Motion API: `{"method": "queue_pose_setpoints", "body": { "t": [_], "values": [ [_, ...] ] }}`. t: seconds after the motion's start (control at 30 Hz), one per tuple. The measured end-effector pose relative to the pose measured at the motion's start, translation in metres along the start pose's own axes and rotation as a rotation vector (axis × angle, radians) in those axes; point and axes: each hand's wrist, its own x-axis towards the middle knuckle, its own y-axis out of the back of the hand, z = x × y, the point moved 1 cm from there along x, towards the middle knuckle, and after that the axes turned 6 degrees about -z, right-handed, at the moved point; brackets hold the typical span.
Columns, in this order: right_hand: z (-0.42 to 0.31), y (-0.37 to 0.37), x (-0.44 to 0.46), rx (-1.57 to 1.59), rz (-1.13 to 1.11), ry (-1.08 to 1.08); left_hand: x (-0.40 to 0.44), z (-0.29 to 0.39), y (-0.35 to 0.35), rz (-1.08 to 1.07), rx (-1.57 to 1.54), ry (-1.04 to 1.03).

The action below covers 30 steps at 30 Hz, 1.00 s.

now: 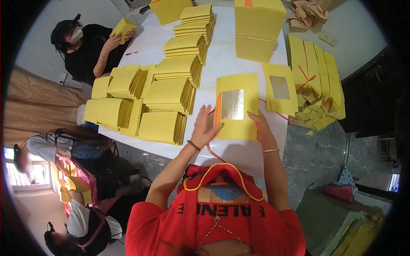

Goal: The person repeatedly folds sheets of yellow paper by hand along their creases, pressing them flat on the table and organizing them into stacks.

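A yellow paper stack (239,128) with a shiny silver square and an orange strip along its left edge lies in front of me on the white table. My left hand (206,128) is at its left side, fingers stretched and apart, thumb touching the edge. At the right edge, my right hand (260,126) has its thumb over the top; its other fingers are mostly hidden. Red string (213,154) passes near both sides of the stack. Just right lies another yellow stack with a silver square (279,87).
Folded yellow bundles (166,94) fill the table's left side. A tall yellow pile (256,38) stands at the back. Tied yellow bundles (316,77) stand beyond the right edge. A masked person (92,51) holds yellow paper at the far left; other people sit lower left.
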Motion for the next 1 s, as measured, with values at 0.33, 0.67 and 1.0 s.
{"method": "queue_pose_setpoints", "body": {
  "t": [0.33,0.67,1.0],
  "values": [
    [-0.131,-0.098,-0.084,-1.526,-0.284,-0.114,0.06,0.051,0.064,-0.105,-0.284,-0.224],
    [-0.096,-0.027,-0.091,-1.426,-0.039,0.193,0.03,0.01,0.014,-0.131,-0.584,-0.002],
    [-0.047,0.046,-0.058,-0.724,0.098,0.404,0.038,0.001,0.002,-0.176,-0.829,-0.017]
  ]
}}
